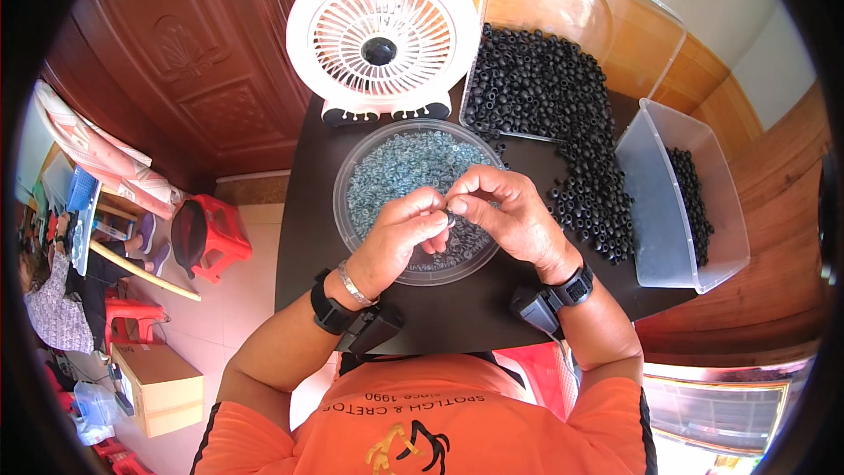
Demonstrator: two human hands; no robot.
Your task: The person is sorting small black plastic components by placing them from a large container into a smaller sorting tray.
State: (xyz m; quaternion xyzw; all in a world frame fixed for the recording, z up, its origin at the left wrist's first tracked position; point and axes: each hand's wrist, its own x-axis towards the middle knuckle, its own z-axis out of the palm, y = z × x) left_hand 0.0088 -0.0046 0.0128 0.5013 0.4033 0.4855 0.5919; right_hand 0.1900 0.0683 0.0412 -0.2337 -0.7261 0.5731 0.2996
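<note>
Both my hands meet over a round transparent tub (341,202) filled with small bluish see-through rings (396,158). Between the fingertips is a small black bead-like piece (451,218), mostly covered by the fingers. My left hand (396,233) is closed, its thumb and forefinger pinching the piece. From the other side, the thumb and forefinger of my right hand (514,211) close on the same spot. Whether a see-through ring is also in the fingers, I cannot tell. To the right of my right hand lies a spread of black hollow bead-like pieces (593,202) on the dark table (308,255).
A white animal-shaped fan (380,51) stands behind the tub. Black pieces pour from a tipped transparent bin (642,53); another transparent bin (655,211) at right holds some more. Red stools (220,237), a cardboard box (158,387) and a seated person (66,299) are at left.
</note>
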